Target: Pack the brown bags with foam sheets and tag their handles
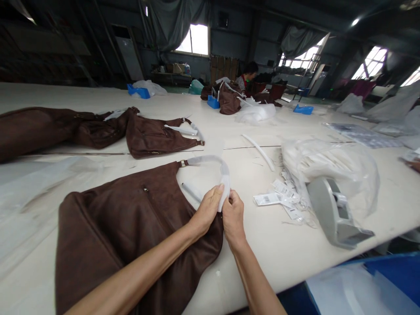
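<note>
A large brown leather handbag [131,223] lies on the table below my forearms. White protective wrap [210,161] covers its curved handle. My left hand [210,205] pinches the wrapped handle near its right end. My right hand [233,212] is closed at the same end, fingers curled against the wrap; the fingertips are partly hidden. A white strip [192,191] shows inside the handle's loop. Just beyond lies a second brown handbag [154,138], its handle wrapped as well.
More brown bags lie at the left. To the right are a loose white foam strip [259,151], paper tags [278,199], a grey tape dispenser [328,210] and a clear plastic bag of white pieces [328,162]. A person [247,78] sits at the far side near another handbag [229,98].
</note>
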`<state>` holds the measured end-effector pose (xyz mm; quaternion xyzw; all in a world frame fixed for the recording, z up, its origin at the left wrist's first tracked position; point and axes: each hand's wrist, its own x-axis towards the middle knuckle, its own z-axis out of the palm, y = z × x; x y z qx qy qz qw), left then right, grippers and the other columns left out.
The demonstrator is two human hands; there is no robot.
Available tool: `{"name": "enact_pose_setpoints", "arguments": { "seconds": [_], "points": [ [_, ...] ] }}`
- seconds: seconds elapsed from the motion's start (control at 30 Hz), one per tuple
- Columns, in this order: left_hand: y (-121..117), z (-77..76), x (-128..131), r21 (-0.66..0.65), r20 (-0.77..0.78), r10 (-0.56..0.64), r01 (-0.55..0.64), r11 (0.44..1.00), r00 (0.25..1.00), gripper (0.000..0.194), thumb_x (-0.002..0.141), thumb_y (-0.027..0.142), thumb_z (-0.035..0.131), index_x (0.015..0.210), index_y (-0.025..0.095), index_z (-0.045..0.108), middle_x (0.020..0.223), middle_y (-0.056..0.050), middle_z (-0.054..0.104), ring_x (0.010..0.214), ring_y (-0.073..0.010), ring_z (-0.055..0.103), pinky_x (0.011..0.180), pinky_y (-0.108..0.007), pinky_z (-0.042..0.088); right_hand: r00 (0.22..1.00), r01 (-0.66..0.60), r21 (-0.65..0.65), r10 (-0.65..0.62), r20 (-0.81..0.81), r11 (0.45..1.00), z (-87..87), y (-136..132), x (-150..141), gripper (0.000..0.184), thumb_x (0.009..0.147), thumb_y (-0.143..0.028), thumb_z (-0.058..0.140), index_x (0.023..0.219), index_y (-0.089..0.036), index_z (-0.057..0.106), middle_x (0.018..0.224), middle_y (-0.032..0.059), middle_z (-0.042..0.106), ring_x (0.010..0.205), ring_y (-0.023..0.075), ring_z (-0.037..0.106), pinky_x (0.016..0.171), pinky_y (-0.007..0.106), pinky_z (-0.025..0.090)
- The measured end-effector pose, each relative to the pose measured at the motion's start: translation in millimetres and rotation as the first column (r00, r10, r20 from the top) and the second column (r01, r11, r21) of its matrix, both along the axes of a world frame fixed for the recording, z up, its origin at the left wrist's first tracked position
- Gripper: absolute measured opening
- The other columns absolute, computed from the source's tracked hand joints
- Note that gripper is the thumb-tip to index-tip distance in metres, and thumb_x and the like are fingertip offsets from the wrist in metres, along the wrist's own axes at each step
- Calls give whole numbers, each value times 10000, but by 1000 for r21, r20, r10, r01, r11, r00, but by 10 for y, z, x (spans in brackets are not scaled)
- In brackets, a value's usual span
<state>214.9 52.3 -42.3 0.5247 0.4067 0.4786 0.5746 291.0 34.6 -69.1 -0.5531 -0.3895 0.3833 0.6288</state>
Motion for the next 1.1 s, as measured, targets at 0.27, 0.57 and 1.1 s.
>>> {"name": "enact_pose_setpoints", "arguments": {
  "seconds": [0.27, 0.57, 1.1],
  "points": [
    [38, -39, 24, -104, 2, 44, -44, 994, 999, 401, 815, 549, 603, 775, 150, 595, 733, -52, 652, 657, -171, 596, 624, -268, 488, 988, -23, -7, 24, 153, 1000, 14, -255, -10, 132, 857, -318, 572, 930, -251, 660, 926, 22, 670, 861, 198, 575, 828, 307, 424],
    [16, 24, 39, -152, 14, 0, 2, 988, 1000, 399, 829, 569, 587, 808, 175, 532, 675, -13, 632, 497, -153, 619, 467, -238, 484, 986, -134, -43, 129, -103, 990, 335, -138, 450, 202, 774, -421, 735, 823, -228, 697, 797, -5, 662, 785, 167, 592, 743, 284, 493],
    [-47, 135, 48, -293, -79, -81, 54, 955, 994, 681, 502, 667, 793, 933, 165, 632, 711, -3, 696, 666, -196, 618, 675, -269, 505, 765, -128, -77, 49, -642, 989, 369, 171, 221, 499, 443, -515, 882, 711, -163, 650, 516, -35, 541, 382, 68, 371, 305, 194, 139]
  ]
}}
